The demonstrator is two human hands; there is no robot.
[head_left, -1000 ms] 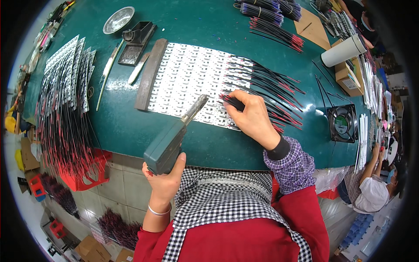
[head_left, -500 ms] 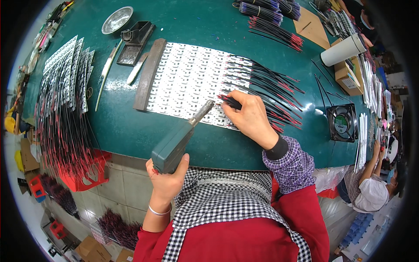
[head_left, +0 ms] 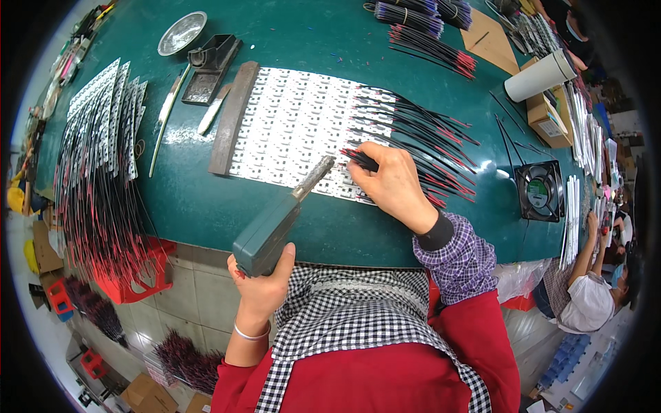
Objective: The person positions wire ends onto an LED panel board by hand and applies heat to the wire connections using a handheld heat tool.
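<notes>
Nearest, the left hand (head_left: 265,289) is wrapped tight around a green soldering gun (head_left: 270,230) whose tip points toward one o'clock, and just beyond it the right hand (head_left: 394,184) is pinched closed on a red-tipped black wire (head_left: 358,160) at the near right corner of the white LED panel (head_left: 296,131). This looks like a joint being soldered; the next move probably calls for steady tip contact. Loose wires (head_left: 427,144) crowd three o'clock, a metal bar (head_left: 233,117) sits at eleven, with bare green surface (head_left: 330,34) beyond.

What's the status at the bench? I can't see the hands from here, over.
Left hand has its grip on the green soldering gun. Right hand pins red-black wires on the white strip panel. Nothing between.
</notes>
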